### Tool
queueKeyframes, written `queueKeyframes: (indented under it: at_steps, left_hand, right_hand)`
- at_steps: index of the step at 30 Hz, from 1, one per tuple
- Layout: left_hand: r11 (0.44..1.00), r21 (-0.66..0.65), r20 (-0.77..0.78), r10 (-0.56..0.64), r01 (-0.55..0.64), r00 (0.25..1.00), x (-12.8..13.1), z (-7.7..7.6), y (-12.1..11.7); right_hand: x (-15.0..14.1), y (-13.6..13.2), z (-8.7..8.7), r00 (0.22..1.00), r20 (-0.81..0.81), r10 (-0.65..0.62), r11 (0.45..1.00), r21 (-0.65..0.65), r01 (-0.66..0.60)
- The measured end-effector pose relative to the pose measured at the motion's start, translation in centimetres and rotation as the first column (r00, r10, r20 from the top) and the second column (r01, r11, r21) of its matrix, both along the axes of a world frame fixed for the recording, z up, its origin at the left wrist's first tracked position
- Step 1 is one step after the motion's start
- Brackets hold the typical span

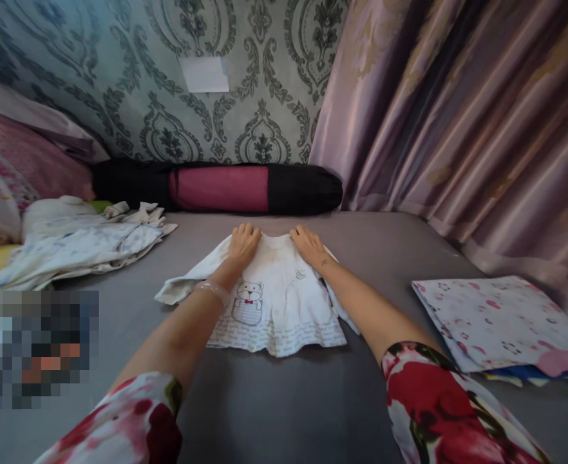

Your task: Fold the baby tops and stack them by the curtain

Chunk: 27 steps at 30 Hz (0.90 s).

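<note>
A small white long-sleeved baby shirt (284,309) lies spread on the grey bed sheet, collar away from me. It has a bear drawing on the left of the front and lines of print along the hem. My left hand (245,245) is at its left shoulder beside the collar, fingers bent over the cloth. At the opposite shoulder, my right hand (307,245) holds the fabric in the same way. The fingertips of both hands are partly hidden. My forearms cover parts of the two sleeves.
A black and magenta bolster (219,188) lies against the patterned wall. Crumpled light clothes (95,245) are piled at left, near pillows. Folded printed cloth (501,316) sits at right below the curtain (409,116). A pixelated patch (47,348) covers something at lower left.
</note>
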<state>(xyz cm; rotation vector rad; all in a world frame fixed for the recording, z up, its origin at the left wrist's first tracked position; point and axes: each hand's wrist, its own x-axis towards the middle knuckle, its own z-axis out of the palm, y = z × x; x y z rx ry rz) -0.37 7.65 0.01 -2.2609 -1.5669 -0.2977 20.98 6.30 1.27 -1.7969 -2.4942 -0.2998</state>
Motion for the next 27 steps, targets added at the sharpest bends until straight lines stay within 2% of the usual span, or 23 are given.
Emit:
queueKeyframes:
  at_steps: [5,9,11,13,16,18,20,22,24,27]
  left_hand:
    - [0.997,-0.077,-0.001,0.003,-0.003,1.000,0.1,-0.1,0.4]
    - [0.995,-0.094,0.071,0.043,-0.037,0.997,0.7,0.4,-0.2]
    - [0.994,-0.104,0.133,0.046,-0.032,0.990,1.6,0.7,-0.7]
    - [0.987,-0.157,0.198,0.004,0.028,0.980,2.9,0.9,-1.4]
    - [0.950,-0.237,0.303,-0.126,0.203,0.944,5.5,0.8,-2.4]
    - [0.913,-0.248,0.375,-0.219,0.325,0.901,7.3,0.3,-2.8]
    - [0.876,-0.228,0.443,-0.296,0.426,0.846,8.9,-0.4,-3.0]
    - [0.843,-0.199,0.501,-0.351,0.500,0.791,10.2,-1.2,-3.1]
    - [0.825,-0.167,0.542,-0.381,0.540,0.749,11.0,-2.0,-3.1]
    - [0.820,-0.140,0.554,-0.400,0.555,0.730,11.5,-2.8,-3.3]
  right_hand:
    - [0.1,0.7,-0.4,0.994,-0.107,-0.032,0.997,-0.078,0.024]
    - [1.2,1.5,0.1,0.922,-0.352,-0.159,0.971,-0.225,0.082]
    - [2.3,1.8,0.6,0.848,-0.459,-0.265,0.946,-0.296,0.135]
    - [3.5,1.8,1.2,0.751,-0.536,-0.385,0.903,-0.385,0.189]
    - [5.3,0.6,1.8,0.524,-0.638,-0.565,0.807,-0.561,0.187]
    - [6.1,-0.8,2.0,0.351,-0.662,-0.662,0.736,-0.663,0.138]
    - [6.7,-2.6,2.2,0.231,-0.651,-0.723,0.683,-0.725,0.094]
    - [7.2,-4.4,2.3,0.166,-0.638,-0.752,0.652,-0.756,0.049]
    - [7.9,-6.1,2.3,0.133,-0.621,-0.773,0.626,-0.780,0.002]
    - [9.4,-8.2,2.4,0.154,-0.577,-0.802,0.579,-0.814,-0.038]
